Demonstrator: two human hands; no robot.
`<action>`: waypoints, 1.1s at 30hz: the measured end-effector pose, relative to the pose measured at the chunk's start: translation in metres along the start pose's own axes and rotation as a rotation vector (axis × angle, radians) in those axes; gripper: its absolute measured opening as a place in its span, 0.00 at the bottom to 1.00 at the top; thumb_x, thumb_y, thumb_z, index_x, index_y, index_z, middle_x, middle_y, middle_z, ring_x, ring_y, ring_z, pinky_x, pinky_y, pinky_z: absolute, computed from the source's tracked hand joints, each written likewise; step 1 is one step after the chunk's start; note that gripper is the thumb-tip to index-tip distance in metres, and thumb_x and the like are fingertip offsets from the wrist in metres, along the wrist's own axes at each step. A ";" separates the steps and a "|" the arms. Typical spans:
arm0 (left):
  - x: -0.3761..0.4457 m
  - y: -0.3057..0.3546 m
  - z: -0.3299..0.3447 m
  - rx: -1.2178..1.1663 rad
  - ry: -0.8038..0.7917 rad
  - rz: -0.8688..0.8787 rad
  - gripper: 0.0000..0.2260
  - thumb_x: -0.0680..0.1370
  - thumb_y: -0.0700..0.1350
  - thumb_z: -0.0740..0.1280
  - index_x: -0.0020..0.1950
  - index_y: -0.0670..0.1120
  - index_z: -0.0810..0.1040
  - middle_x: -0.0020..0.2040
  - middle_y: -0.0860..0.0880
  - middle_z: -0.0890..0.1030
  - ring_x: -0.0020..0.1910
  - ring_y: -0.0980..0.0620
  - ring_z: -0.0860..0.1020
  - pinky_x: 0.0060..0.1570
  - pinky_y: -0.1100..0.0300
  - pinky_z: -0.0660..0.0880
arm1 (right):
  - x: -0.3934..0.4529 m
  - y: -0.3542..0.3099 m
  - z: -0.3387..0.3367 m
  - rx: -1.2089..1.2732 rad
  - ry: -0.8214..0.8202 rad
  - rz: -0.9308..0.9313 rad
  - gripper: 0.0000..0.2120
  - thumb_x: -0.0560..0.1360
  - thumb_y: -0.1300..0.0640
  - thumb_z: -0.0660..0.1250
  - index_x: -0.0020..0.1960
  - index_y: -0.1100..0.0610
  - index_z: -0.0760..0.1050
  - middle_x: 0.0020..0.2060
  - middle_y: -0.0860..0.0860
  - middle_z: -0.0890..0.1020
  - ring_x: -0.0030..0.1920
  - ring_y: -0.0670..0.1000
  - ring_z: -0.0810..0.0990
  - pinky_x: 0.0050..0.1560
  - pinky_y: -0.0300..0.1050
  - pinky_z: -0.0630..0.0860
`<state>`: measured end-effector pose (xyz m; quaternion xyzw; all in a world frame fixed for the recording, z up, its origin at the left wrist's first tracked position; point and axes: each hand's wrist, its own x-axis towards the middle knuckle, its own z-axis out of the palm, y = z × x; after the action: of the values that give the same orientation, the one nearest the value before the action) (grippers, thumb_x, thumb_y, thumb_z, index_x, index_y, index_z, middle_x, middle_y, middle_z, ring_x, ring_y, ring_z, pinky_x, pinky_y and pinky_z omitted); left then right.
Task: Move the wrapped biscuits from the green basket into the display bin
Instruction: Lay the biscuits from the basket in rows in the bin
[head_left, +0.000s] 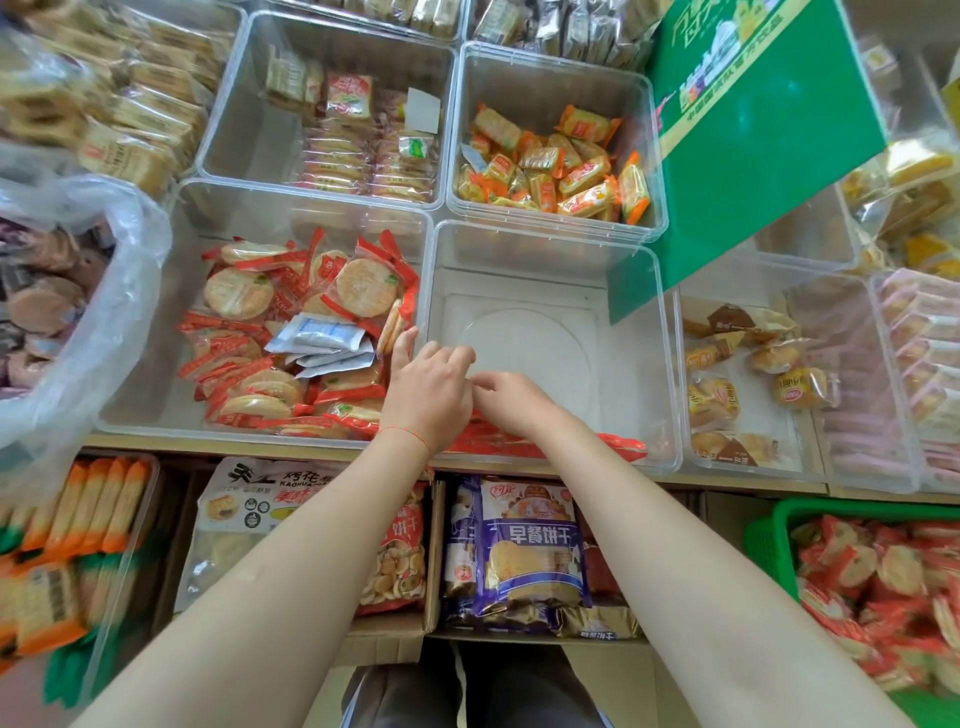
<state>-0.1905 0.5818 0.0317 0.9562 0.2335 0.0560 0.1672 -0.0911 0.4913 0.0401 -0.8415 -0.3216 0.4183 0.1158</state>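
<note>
Both hands inside clear display bin, at its near wall, over red wrapped biscuits lying there. Left hand fingers curled, right hand fingers bent downward; grip contents not discernible for either. Green basket lower right, heaped with more wrapped biscuits.
</note>
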 end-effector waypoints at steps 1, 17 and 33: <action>0.000 0.000 0.000 0.004 -0.007 -0.003 0.11 0.74 0.39 0.59 0.52 0.46 0.77 0.45 0.48 0.82 0.52 0.46 0.76 0.73 0.48 0.47 | -0.004 0.001 0.001 -0.019 -0.013 -0.011 0.13 0.79 0.48 0.56 0.52 0.49 0.79 0.49 0.52 0.82 0.51 0.55 0.79 0.50 0.47 0.75; 0.000 0.003 -0.006 0.125 -0.096 0.018 0.11 0.77 0.43 0.56 0.53 0.46 0.77 0.49 0.47 0.82 0.58 0.46 0.74 0.73 0.46 0.44 | -0.036 0.006 0.009 -0.064 0.066 -0.015 0.19 0.80 0.49 0.52 0.68 0.46 0.71 0.66 0.54 0.74 0.67 0.57 0.72 0.67 0.59 0.68; -0.023 0.039 0.000 0.189 -0.313 0.116 0.16 0.81 0.51 0.52 0.53 0.47 0.77 0.54 0.45 0.81 0.54 0.43 0.78 0.55 0.51 0.69 | -0.081 0.058 0.009 -0.188 0.248 -0.014 0.22 0.80 0.52 0.50 0.69 0.53 0.73 0.68 0.52 0.75 0.69 0.53 0.70 0.71 0.54 0.60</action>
<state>-0.1946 0.5386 0.0441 0.9765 0.1536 -0.1062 0.1073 -0.1088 0.3942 0.0586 -0.8915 -0.3487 0.2784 0.0782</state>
